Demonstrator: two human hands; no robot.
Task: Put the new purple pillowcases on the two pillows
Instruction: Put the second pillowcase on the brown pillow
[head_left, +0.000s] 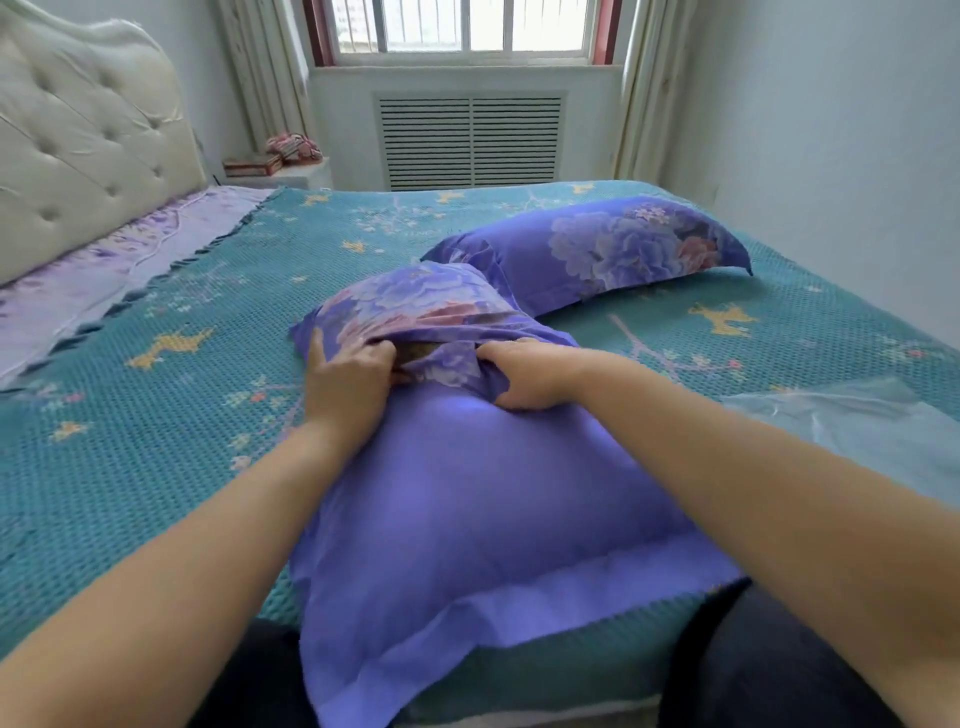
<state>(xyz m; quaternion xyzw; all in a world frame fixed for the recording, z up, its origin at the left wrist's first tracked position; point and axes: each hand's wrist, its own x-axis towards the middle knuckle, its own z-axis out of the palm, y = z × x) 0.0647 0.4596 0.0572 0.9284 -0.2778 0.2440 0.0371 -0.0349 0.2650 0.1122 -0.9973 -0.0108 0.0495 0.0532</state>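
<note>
A pillow in a purple pillowcase (467, 499) lies lengthwise in front of me on the bed, its flanged edge hanging over the near side. At its far end the floral open end (415, 301) is bunched up, and a sliver of brownish pillow (415, 349) shows in the gap. My left hand (349, 382) grips the case's opening on the left. On the right side of that opening, my right hand (527, 374) clutches a fold of the fabric. A second pillow in a purple floral pillowcase (613, 249) rests further back to the right, fully covered.
The bed has a teal knitted bedspread (156, 415) and a lilac sheet (104, 275) by the cream tufted headboard (78, 140). A clear plastic bag (857, 431) lies at the right. A nightstand (280, 174) with boxes stands under the window. A wall runs along the right.
</note>
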